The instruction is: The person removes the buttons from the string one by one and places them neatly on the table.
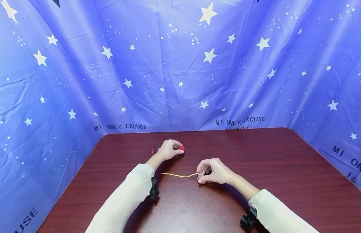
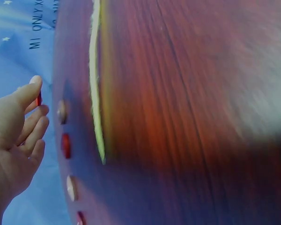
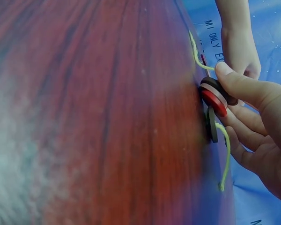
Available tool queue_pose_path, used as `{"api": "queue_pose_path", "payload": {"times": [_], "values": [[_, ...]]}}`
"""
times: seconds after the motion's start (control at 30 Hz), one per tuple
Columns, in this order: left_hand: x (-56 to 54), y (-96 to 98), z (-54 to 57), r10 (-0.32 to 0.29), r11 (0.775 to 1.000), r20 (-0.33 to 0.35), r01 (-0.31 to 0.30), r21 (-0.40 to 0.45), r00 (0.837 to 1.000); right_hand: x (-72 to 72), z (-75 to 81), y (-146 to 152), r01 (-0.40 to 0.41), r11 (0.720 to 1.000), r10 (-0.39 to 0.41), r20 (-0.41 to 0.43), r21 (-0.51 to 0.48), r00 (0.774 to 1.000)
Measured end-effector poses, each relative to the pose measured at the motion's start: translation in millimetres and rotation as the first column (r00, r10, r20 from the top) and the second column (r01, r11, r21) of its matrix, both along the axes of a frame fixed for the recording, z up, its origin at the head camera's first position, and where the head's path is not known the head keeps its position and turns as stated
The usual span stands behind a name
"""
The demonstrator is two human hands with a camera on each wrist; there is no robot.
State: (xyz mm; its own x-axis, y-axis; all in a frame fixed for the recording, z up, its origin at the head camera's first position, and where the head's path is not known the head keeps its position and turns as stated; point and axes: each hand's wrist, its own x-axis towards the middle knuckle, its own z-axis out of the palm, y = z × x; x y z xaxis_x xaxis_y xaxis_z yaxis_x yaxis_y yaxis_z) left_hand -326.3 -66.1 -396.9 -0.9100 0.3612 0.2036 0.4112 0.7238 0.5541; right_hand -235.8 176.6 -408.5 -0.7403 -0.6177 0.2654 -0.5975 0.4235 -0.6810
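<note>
My left hand (image 1: 168,149) pinches a red button (image 1: 181,149) between thumb and fingers, above the back of the table. The left wrist view shows that button edge-on at the fingertips. Nearer the middle, my right hand (image 1: 216,171) holds a yellow string (image 1: 180,176), whose free end stretches left toward the other arm. In the right wrist view, black, pale and red buttons (image 3: 214,102) sit stacked on the string at the thumb and fingers. Another dark button (image 3: 212,125) hangs just below them, with a short string tail (image 3: 226,161) beyond it.
In the left wrist view, a row of loose red and pale buttons (image 2: 66,145) lies along the table near my left hand. The dark red wooden table (image 1: 180,207) ends at a blue star-printed curtain (image 1: 174,64) behind and on both sides.
</note>
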Motion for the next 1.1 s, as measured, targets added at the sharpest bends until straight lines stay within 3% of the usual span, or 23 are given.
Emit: {"api": "queue_pose_path", "payload": {"times": [0.1,0.23,0.53,0.9,1.1], "values": [[-3.9,6.3,-4.6,0.027,0.997,-0.019,-0.029,-0.071,0.999,0.4,-1.6,1,0.001,1.000,-0.001,0.010,0.002,1.000],[-8.9,12.1,-9.5,0.019,0.992,-0.078,-0.029,-0.122,0.997,-0.2,-2.6,1,0.007,1.000,-0.007,0.016,-0.005,1.000],[-12.5,20.3,-11.0,0.028,0.979,-0.105,-0.049,-0.197,0.994,-0.4,-0.4,0,0.008,1.000,-0.008,0.009,0.003,1.000],[-16.0,24.2,-8.6,0.018,0.972,-0.091,-0.039,-0.233,0.996,-0.8,2.2,1,0.007,1.000,-0.007,0.002,-0.006,1.000],[-11.2,20.6,-6.1,0.015,0.984,-0.087,-0.030,-0.174,0.996,-1.8,0.8,2,0.011,1.000,-0.011,0.002,0.001,1.000]]}}
